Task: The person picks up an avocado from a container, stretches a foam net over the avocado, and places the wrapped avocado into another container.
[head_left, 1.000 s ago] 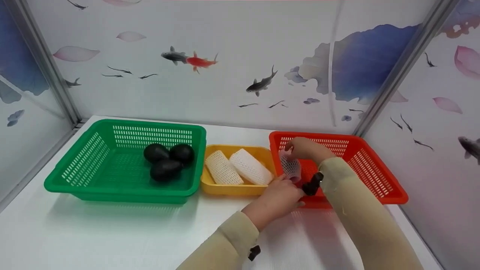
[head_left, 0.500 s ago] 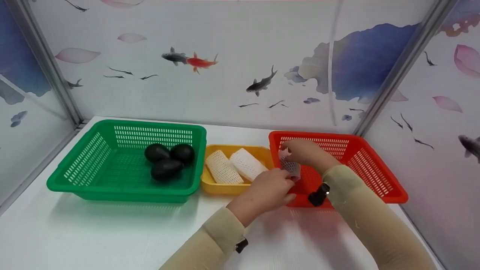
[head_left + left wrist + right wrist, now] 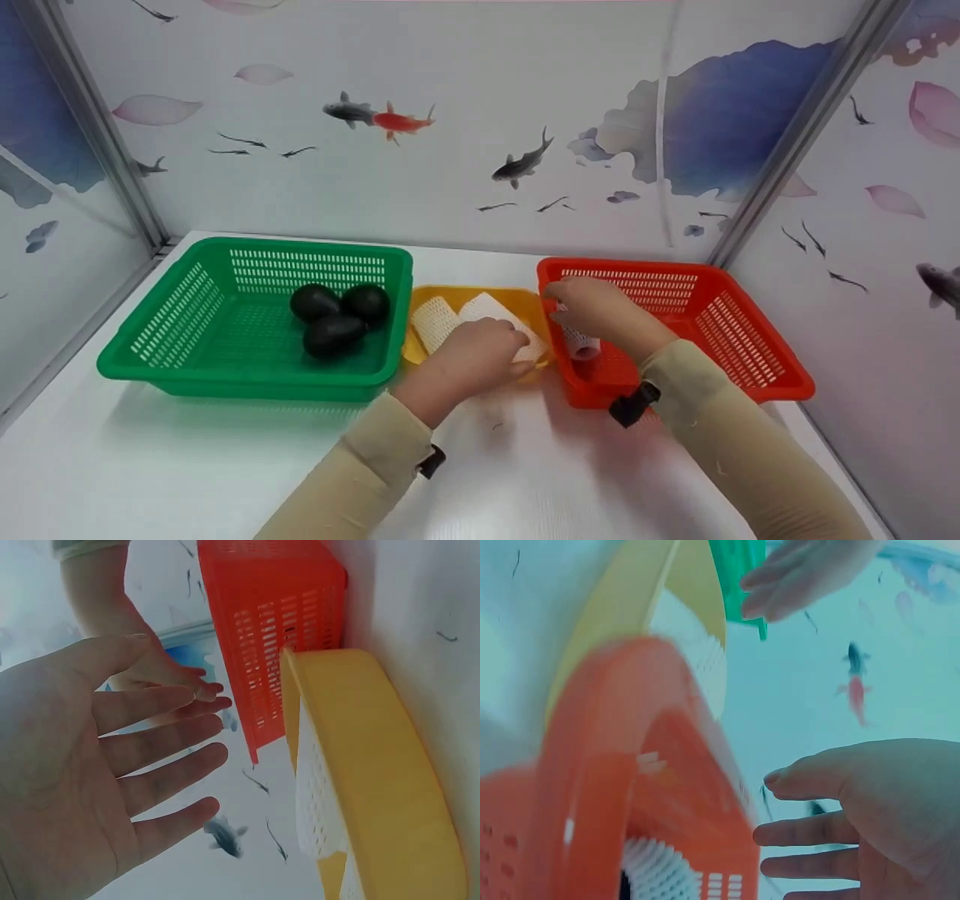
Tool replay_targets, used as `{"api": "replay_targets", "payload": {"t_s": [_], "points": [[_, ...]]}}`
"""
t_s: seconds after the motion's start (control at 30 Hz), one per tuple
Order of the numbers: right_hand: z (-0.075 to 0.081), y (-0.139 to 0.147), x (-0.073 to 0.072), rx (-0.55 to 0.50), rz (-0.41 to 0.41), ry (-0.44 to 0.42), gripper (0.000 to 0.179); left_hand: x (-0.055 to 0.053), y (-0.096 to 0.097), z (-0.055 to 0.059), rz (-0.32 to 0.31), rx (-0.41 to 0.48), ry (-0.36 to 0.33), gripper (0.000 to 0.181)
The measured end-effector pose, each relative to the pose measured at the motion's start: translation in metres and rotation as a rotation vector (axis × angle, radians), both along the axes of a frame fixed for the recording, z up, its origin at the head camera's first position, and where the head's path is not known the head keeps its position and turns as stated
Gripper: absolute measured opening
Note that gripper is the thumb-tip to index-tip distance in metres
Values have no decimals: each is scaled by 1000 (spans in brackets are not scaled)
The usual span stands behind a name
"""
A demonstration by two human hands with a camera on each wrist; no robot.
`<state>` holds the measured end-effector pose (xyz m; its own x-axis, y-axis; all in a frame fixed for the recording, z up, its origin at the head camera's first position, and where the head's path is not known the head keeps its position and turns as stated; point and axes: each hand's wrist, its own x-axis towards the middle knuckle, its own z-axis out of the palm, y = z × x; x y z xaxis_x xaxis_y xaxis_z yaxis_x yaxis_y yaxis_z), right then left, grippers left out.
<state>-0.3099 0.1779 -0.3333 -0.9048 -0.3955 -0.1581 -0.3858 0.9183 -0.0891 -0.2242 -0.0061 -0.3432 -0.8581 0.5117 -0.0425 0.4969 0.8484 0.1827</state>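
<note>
- Left hand (image 3: 469,356): fingers straight, empty, in front of the shallow yellow plastic tray (image 3: 397,787), centre of frame.
- Right hand (image 3: 596,304): fingers extended, empty, at the left end of the red perforated plastic basket (image 3: 739,330), right of frame.
- White tubular mesh foam sleeve (image 3: 582,346): lying in that basket, left end.
- Risk: a careless knock could roll it; round form.
- Risk: left fingers could snag the two pale foam sleeves (image 3: 486,307) in the tray; open mesh.
</note>
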Motion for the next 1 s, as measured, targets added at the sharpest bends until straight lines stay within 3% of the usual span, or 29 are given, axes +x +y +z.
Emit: {"api": "replay_targets", "payload": {"t_s": [0.3, 0.5, 0.63, 0.77, 1.0], "points": [[-3, -26, 18, -31, 39, -55, 45, -13, -32, 19, 142, 46, -83, 44], [-6, -44, 26, 27, 140, 62, 41, -23, -54, 28, 261, 120, -52, 39], [-7, -65, 31, 5, 227, 75, 41, -26, -75, 33, 332, 204, -66, 40], [-8, -86, 38, -35, 328, 60, 40, -32, -96, 34, 359, 255, -81, 40], [-18, -116, 53, -53, 589, 201, 34, -46, -128, 30, 373, 266, -118, 39]]}}
